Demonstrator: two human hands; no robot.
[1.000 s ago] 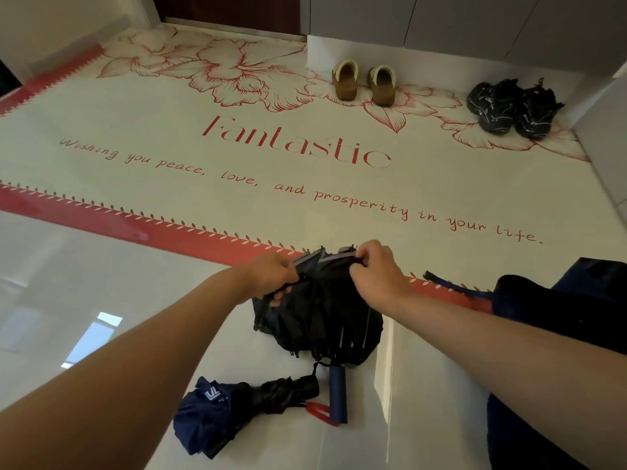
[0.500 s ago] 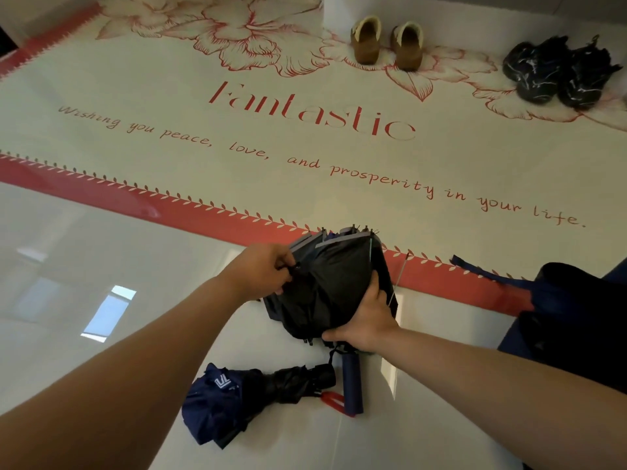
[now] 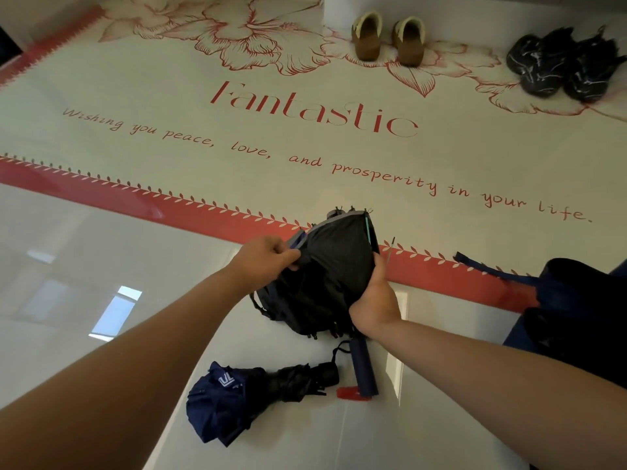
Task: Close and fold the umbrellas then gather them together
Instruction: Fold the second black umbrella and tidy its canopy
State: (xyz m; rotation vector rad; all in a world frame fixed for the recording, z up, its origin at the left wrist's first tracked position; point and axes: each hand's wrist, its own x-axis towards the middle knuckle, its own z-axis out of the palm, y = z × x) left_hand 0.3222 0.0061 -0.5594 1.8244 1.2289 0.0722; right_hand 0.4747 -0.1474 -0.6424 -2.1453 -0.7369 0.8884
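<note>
We judge the step in hand to be folding the black umbrella (image 3: 325, 276), which we hold up off the floor (image 3: 101, 266) between both hands. Its rib tips point away toward the red border of the mat (image 3: 203, 215), and its blue handle (image 3: 363, 368) hangs nearest us.

To do this well, we should draw each loose panel out flat from between the ribs and lay every pleat the same way round. The other hand should squeeze the bundle so finished pleats cannot spring open. Only then should we roll it tight and fasten the strap.

Our left hand (image 3: 268, 262) reaches in from the lower left, knuckles up. Its grip is closed in a pinch of thumb and fingers on a fold of cloth at the canopy's left edge. Our right hand (image 3: 373, 300) comes from the lower right. Its grip is wrapped round the lower right side of the canopy, with the thumb lying up along the cloth.

A navy umbrella (image 3: 258, 391) lies on the floor nearer us, just beside the handle, collapsed but loosely bunched. A dark blue heap (image 3: 576, 300) sits at the right edge. It may be another umbrella, but we cannot tell.
</note>
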